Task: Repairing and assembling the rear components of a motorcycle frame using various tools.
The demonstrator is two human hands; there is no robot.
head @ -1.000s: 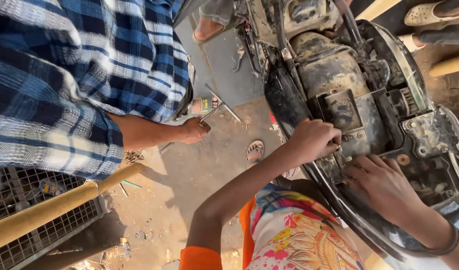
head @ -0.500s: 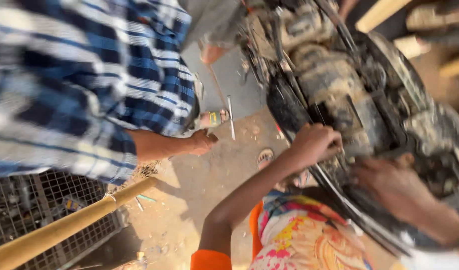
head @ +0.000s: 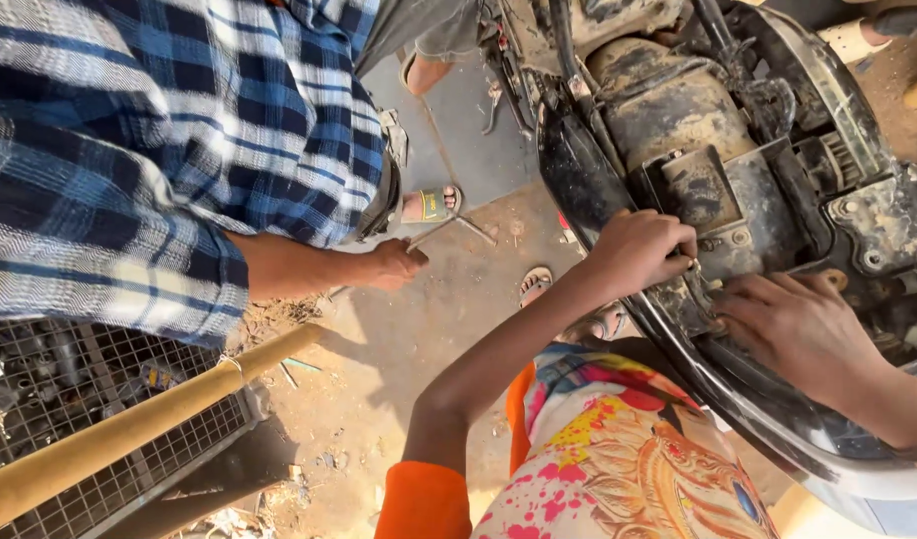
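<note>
A dusty scooter (head: 678, 130) with its body panels off fills the upper right. My left hand (head: 638, 250) reaches up from an orange sleeve, its fingers curled on a small metal piece beside the grimy box-shaped housing (head: 693, 185). My right hand (head: 798, 329) comes in from the right. It lies over the scooter's black rim (head: 738, 399), fingers bent against it close to my left hand's fingertips. My colourful printed shirt (head: 618, 459) shows at the bottom.
A person in a blue plaid shirt (head: 159, 150) stands at the left, their hand (head: 393, 265) holding a thin metal tool (head: 448, 232) over the dirt ground (head: 378, 379). A yellow rail (head: 129, 429) and wire cage sit lower left. Sandalled feet (head: 428, 205) are nearby.
Both my hands stay at the same spot on the scooter. The other person's hand with the tool has barely moved. The view has shifted a little.
</note>
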